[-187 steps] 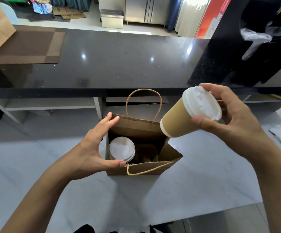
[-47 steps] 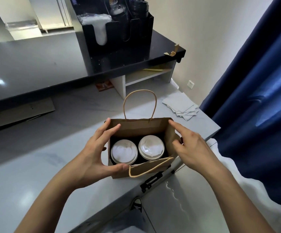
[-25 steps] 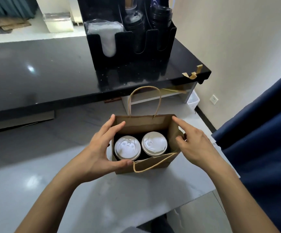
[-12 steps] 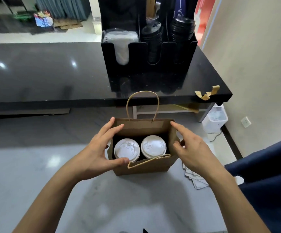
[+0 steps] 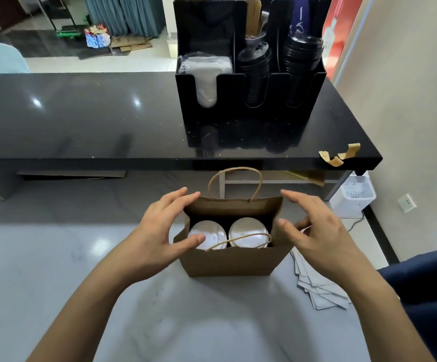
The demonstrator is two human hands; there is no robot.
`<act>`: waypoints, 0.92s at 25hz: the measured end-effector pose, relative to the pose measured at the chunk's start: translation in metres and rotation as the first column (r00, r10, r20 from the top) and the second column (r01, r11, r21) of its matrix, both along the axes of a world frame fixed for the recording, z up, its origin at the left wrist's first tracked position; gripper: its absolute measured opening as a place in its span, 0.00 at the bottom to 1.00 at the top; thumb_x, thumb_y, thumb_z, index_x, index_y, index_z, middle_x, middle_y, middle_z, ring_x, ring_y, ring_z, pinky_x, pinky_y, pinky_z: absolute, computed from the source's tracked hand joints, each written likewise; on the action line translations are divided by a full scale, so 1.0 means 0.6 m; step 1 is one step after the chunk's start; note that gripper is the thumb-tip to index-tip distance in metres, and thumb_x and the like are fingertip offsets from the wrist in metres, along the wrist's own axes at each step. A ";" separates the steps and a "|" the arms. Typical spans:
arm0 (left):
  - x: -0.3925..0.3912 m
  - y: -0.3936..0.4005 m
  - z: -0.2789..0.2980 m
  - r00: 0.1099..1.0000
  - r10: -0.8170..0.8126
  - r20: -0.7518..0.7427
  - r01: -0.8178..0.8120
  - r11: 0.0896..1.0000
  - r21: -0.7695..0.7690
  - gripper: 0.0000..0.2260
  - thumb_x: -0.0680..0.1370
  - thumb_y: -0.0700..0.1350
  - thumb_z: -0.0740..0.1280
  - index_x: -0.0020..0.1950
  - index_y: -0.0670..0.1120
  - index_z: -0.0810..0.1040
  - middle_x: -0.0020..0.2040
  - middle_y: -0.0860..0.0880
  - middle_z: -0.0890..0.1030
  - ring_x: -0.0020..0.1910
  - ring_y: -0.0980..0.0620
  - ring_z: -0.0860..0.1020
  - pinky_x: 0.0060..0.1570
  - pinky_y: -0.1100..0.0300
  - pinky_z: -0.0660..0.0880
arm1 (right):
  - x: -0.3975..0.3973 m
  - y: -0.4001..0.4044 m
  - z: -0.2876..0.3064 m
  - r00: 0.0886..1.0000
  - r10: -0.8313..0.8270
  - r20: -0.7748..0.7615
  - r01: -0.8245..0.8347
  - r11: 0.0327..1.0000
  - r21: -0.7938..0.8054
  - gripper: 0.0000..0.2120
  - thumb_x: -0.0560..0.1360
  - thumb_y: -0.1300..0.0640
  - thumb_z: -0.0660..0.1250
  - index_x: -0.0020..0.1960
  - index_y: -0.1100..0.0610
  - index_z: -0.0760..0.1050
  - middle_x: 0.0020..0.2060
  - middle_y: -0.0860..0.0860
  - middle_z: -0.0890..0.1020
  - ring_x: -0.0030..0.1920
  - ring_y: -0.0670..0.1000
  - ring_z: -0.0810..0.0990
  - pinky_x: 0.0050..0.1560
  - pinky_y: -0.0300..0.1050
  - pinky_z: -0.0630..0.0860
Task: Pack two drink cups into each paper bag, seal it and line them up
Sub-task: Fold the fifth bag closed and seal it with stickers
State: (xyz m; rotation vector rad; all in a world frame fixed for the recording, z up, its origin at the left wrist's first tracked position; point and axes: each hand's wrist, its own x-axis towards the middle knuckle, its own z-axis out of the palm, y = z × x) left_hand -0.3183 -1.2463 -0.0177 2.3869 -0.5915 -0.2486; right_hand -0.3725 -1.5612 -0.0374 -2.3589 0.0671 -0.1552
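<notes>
A brown paper bag (image 5: 233,261) stands open on the pale marble counter (image 5: 55,270), right in front of me. Inside it two drink cups stand side by side, showing only their white lids: the left lid (image 5: 209,235) and the right lid (image 5: 247,229). The far handle stands up; the near handle droops over the lids. My left hand (image 5: 157,236) grips the bag's left end, thumb on the front panel and fingers on the back rim. My right hand (image 5: 316,231) holds the right end, with the thumb against the side wall and the index finger at the back corner.
A raised black counter (image 5: 81,121) runs behind the bag, carrying a black organizer (image 5: 251,100) with stacked lids and tape scraps (image 5: 338,154) near its right corner. Loose pale sheets (image 5: 319,286) lie right of the bag at the counter's edge. Dark blue fabric (image 5: 426,283) hangs at far right.
The second cup went into the bag beside the first. Both hands then took the bag's ends and carried it along the counter, and the near handle now lies higher, over the lids.
</notes>
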 end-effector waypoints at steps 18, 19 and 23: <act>0.059 -0.062 0.214 0.922 -0.003 0.387 0.069 0.985 -0.156 0.25 0.78 0.64 0.61 0.75 0.68 0.62 0.75 0.71 0.58 0.76 0.66 0.56 0.73 0.57 0.64 | 0.136 0.022 0.240 0.883 -0.006 0.470 -0.041 0.995 0.089 0.21 0.79 0.53 0.69 0.70 0.40 0.72 0.56 0.34 0.79 0.40 0.45 0.82 0.44 0.34 0.79; 0.066 -0.067 0.230 0.911 -0.003 0.413 0.077 0.984 -0.162 0.25 0.78 0.64 0.61 0.75 0.68 0.62 0.75 0.72 0.58 0.76 0.67 0.56 0.71 0.59 0.65 | 0.144 0.024 0.256 0.871 -0.008 0.492 -0.044 0.995 0.093 0.21 0.79 0.53 0.69 0.69 0.40 0.72 0.55 0.33 0.79 0.40 0.45 0.83 0.43 0.34 0.80; 0.101 -0.088 0.293 0.854 0.003 0.519 0.101 0.980 -0.172 0.23 0.80 0.60 0.61 0.75 0.67 0.62 0.73 0.72 0.61 0.75 0.67 0.58 0.67 0.65 0.66 | 0.186 0.035 0.313 0.822 -0.012 0.569 -0.047 0.995 0.089 0.17 0.79 0.52 0.69 0.67 0.40 0.75 0.54 0.34 0.80 0.40 0.43 0.83 0.40 0.31 0.79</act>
